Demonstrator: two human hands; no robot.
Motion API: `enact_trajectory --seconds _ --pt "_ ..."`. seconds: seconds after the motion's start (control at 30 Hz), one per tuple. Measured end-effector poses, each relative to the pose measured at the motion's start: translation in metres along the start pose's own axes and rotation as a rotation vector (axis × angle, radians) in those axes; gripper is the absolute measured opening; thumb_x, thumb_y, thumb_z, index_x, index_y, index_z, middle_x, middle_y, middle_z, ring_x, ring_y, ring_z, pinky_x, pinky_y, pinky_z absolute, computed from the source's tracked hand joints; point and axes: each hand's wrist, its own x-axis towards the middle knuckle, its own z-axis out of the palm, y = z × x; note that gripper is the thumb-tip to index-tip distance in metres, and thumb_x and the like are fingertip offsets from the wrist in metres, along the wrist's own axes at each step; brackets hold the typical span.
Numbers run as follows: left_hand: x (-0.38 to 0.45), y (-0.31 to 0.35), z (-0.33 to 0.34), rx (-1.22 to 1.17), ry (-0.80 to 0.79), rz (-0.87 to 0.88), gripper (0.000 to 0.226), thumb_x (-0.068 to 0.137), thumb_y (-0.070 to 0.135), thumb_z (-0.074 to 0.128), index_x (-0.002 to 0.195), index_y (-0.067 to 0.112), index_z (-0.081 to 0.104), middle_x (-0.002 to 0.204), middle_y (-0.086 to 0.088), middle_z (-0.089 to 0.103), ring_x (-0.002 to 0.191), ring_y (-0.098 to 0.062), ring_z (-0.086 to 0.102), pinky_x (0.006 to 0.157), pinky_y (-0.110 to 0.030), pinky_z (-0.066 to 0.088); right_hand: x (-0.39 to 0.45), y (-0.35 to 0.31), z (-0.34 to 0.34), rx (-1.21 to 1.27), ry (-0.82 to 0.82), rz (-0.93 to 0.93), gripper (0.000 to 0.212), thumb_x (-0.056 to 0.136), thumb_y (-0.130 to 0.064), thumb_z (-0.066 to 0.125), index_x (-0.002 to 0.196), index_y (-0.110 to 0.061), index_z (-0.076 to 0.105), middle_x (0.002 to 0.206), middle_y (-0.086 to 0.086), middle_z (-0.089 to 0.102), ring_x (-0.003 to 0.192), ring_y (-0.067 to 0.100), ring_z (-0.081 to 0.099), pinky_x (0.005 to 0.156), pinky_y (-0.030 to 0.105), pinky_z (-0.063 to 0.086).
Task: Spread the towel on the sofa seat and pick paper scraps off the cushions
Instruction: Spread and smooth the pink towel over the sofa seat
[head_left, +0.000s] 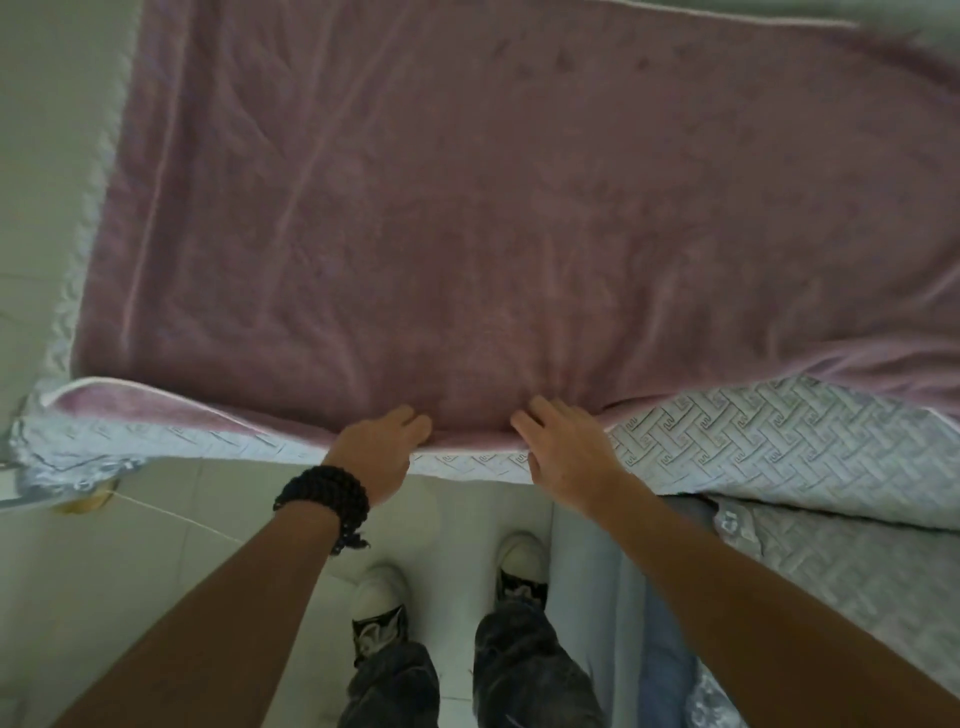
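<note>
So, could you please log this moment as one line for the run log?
stage: spreading | towel: pink, laid over sofa seat | left hand: grips near edge | right hand: flat on near edge | scraps: none visible

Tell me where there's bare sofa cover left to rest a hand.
Bare quilted cover shows right of the right hand, below the towel edge, and in a thin strip left of the left hand. The middle front edge is crowded by both hands.

both hands (467, 447) on towel (467, 234) edge, sofa seat (727, 441)
</note>
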Motion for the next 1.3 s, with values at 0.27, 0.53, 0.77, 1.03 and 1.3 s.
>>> enact_trajectory --seconds 0.27,0.53,0.77,1.03,1.3 --pt "-0.009 -0.012 0.016 0.323 0.123 -0.118 0.034 0.07 0.014 0.062 0.103 0.02 0.054 0.101 -0.005 0.054 0.09 -0.028 0.05 0.076 -0.042 0.04 -0.007 -0.022 0.003 -0.055 0.007 0.141 0.031 0.05 0.008 0.079 0.075 -0.007 0.068 0.068 0.009 0.066 0.065 0.031 0.063 0.057 0.038 0.052" --pt "-0.029 -0.053 0.032 0.14 -0.194 -0.28 0.047 0.082 0.006 0.048 0.126 0.022 0.047 0.11 -0.002 0.061 0.1 -0.025 0.062 0.09 -0.046 0.051 -0.017 -0.038 0.021 -0.144 -0.083 0.274 0.035 0.077 -0.011 0.066 0.111 -0.016 0.062 0.108 0.004 0.062 0.105 0.028 0.054 0.093 0.042 0.042" --pt "-0.037 -0.041 0.022 0.148 -0.096 -0.131 0.038 0.087 0.014 0.048 0.124 0.019 0.052 0.104 -0.002 0.065 0.092 -0.021 0.063 0.081 -0.038 0.05 -0.017 -0.051 0.017 -0.132 0.035 0.359 0.036 0.061 0.001 0.076 0.093 -0.012 0.068 0.092 0.01 0.064 0.085 0.032 0.059 0.076 0.045 0.046" --pt "0.003 0.078 -0.007 -0.028 -0.019 0.193 0.019 0.092 0.024 0.043 0.095 0.013 0.058 0.094 -0.007 0.067 0.086 -0.028 0.063 0.073 -0.036 0.051 -0.065 -0.007 0.0 -0.029 0.087 0.504 0.019 0.084 -0.019 0.058 0.104 -0.017 0.057 0.103 0.003 0.057 0.093 0.025 0.052 0.08 0.038 0.039" --pt "0.076 0.198 0.018 0.109 0.095 0.134 0.049 0.08 0.032 0.069 0.119 0.022 0.042 0.109 -0.005 0.052 0.096 -0.025 0.054 0.078 -0.038 0.051 -0.096 0.105 -0.009 0.046 0.126 0.593 0.035 0.081 -0.011 0.058 0.115 -0.016 0.056 0.113 0.005 0.059 0.101 0.025 0.053 0.085 0.042 0.043"
